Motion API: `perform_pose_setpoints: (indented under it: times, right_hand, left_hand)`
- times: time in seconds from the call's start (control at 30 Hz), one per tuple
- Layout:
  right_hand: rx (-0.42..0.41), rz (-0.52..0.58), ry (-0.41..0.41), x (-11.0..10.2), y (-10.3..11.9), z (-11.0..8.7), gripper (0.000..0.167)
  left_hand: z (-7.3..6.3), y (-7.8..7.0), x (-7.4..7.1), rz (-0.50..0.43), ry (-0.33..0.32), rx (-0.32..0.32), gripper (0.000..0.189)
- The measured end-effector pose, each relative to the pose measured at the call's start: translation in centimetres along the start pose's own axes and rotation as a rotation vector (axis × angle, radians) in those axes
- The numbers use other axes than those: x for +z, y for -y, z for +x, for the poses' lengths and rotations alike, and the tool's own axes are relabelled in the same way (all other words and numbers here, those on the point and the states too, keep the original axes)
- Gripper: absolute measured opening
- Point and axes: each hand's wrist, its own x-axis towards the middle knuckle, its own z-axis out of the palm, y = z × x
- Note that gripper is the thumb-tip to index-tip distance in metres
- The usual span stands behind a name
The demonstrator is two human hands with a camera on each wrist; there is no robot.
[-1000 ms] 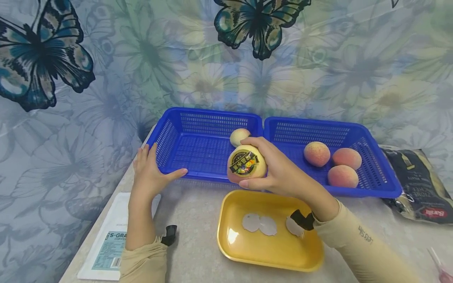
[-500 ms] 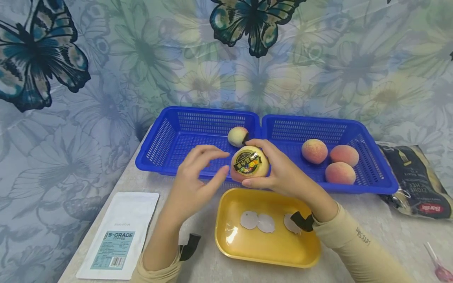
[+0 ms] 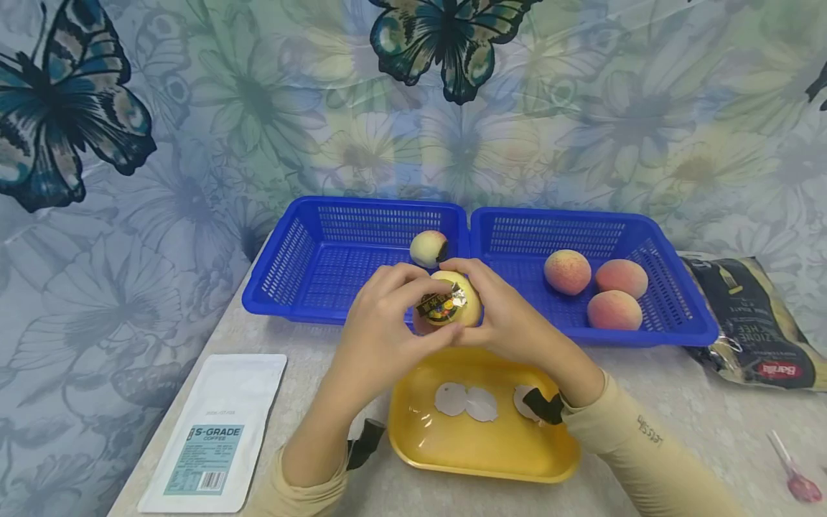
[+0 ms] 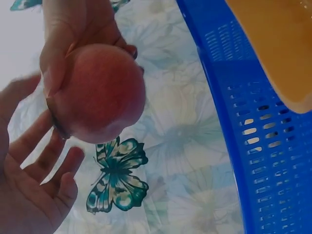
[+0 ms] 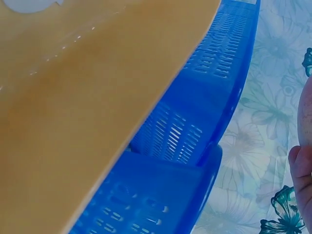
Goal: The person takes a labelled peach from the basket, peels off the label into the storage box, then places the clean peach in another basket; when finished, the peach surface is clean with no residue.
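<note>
My right hand [image 3: 500, 312] grips a peach [image 3: 473, 307] above the yellow tray [image 3: 484, 470], fingers behind it and thumb in front. A round black-and-gold sticker [image 3: 434, 309] on the peach faces me. My left hand [image 3: 377, 334] is at the sticker, its forefinger reaching over the upper part and its thumb below. From below, the left wrist view shows the peach's red underside. There the left fingers [image 4: 29, 170] are spread and loosely bent beside the sticker's edge; whether they pinch it is unclear. Only a sliver of my right hand [image 5: 303, 178] enters the right wrist view.
A blue basket [image 3: 265, 287] at back left contains a peach [image 3: 426, 248] with a dark sticker. Several peaches [image 3: 614, 309] lie in the right blue basket [image 3: 694, 334]. Pale round stickers [image 3: 481, 404] are in the tray. Around stand a coffee pouch [image 3: 213, 431], a black bag [image 3: 752, 323] and a lollipop [image 3: 801, 485].
My left hand has left the left basket's rim and moved right to the sticker on the peach. My right hand keeps its grip on the peach, little moved.
</note>
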Motion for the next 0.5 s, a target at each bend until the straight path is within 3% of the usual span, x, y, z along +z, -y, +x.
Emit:
perform_pose_setpoints:
  times: [0.17, 0.3, 0.4, 0.5]
  right_hand:
    - [0.001, -0.018, -0.007, -0.07, -0.21, -0.29, 0.072]
    - [0.005, -0.019, -0.01, 0.03, -0.41, -0.56, 0.068]
    - [0.003, -0.021, -0.016, 0.06, -0.48, -0.72, 0.068]
    - [0.004, -0.022, -0.022, -0.01, -0.57, -0.84, 0.071]
  left_hand:
    - [0.07, -0.13, 0.05, 0.026, 0.086, -0.01, 0.033]
    - [0.04, -0.1, 0.18, 0.048, 0.108, 0.024, 0.026]
    - [-0.03, 0.0, 0.27, 0.03, 0.092, 0.046, 0.021]
    - [-0.09, 0.21, 0.41, 0.002, 0.035, 0.047, 0.018]
